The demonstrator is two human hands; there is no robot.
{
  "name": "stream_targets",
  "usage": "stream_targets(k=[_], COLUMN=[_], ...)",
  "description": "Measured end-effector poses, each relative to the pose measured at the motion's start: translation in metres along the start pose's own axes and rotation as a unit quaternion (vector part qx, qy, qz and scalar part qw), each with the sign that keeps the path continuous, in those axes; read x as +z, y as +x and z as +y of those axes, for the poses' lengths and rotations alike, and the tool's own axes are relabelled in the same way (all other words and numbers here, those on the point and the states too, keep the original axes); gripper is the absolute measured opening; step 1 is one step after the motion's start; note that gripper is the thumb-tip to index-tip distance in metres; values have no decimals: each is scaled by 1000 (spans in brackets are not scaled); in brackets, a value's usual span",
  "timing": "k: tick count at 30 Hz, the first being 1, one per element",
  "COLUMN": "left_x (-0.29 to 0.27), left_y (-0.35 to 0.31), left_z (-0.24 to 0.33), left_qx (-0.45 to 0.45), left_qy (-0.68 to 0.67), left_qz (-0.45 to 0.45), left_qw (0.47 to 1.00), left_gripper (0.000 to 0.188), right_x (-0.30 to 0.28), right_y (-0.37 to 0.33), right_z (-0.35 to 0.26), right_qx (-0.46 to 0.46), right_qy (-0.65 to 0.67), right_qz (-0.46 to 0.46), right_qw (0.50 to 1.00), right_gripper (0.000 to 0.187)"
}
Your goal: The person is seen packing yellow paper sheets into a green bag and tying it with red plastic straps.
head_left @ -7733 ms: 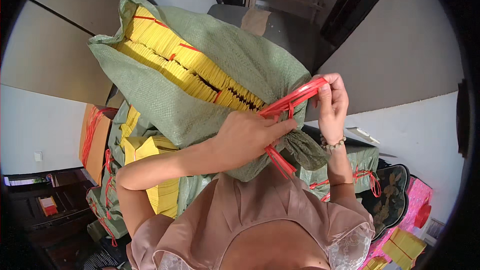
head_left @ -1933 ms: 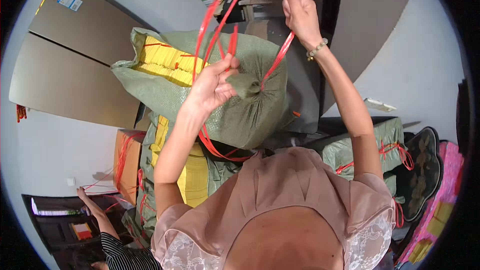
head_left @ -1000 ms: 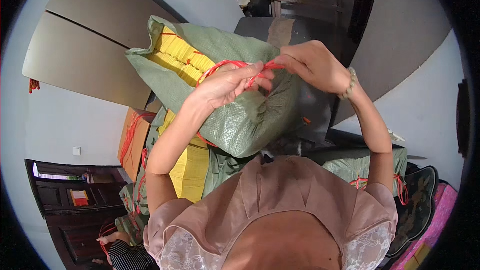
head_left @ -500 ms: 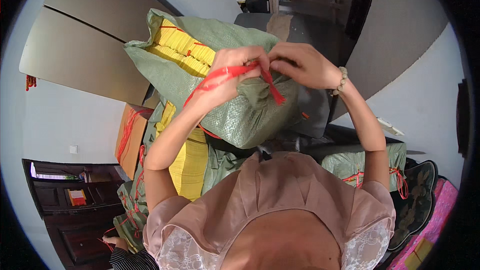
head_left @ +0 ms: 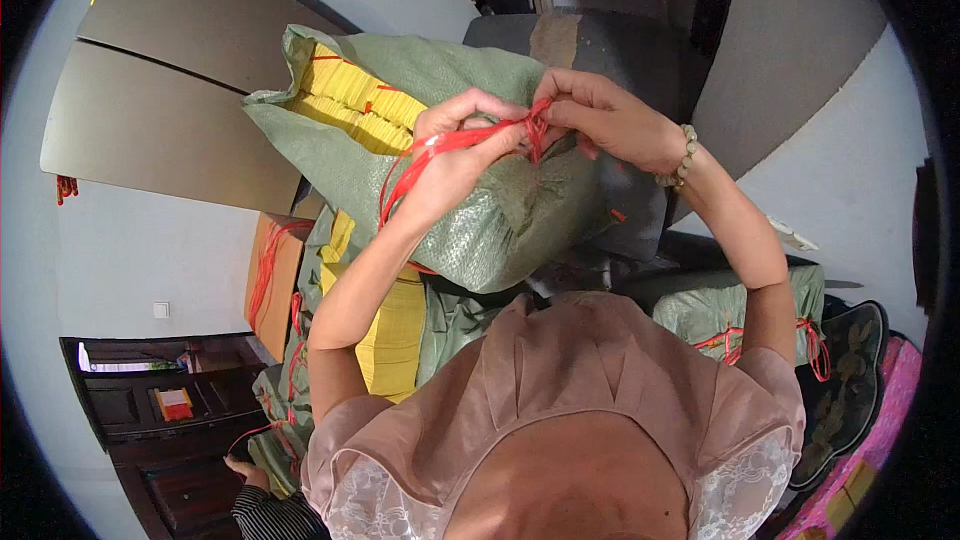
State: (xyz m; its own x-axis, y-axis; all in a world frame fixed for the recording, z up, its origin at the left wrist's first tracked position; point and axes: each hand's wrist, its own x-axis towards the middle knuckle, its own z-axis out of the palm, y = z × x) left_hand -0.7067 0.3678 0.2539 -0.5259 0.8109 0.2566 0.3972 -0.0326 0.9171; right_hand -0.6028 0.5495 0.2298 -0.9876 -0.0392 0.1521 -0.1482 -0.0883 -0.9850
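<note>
A green woven sack lies in front of me, its left end gaping over stacks of yellow paper bound with thin red strips. Both my hands meet above the sack's gathered right part. Red plastic twine loops over my left hand and runs down by the wrist; the fingers are closed on it. My right hand, with a beaded bracelet on its wrist, pinches the same twine where it bunches up between the hands. Whether a knot has formed there I cannot tell.
More yellow paper stands in a sack beneath my left arm. A tied green package sits under my right arm. A cardboard box with red twine is at left, before a fridge. Another person's hand holds twine lower left.
The twine's loose end that hung below my hands is now drawn up into a bunch between my fingers. My right hand has turned slightly and closed on it.
</note>
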Motion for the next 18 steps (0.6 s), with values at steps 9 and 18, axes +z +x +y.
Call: stream_targets(k=[9,18], left_x=[-1,-19], left_y=[2,-22], left_z=[-6,13], left_qx=[-85,173], left_qy=[-79,348], left_qz=[-5,-31], left_qw=[993,921], left_gripper=[7,21], right_x=[-25,-32], right_y=[0,-43], right_z=[4,25], right_qx=[-5,-198], right_qy=[-99,-494], right_qz=[-26,69], right_qw=[995,844], right_gripper=[16,15])
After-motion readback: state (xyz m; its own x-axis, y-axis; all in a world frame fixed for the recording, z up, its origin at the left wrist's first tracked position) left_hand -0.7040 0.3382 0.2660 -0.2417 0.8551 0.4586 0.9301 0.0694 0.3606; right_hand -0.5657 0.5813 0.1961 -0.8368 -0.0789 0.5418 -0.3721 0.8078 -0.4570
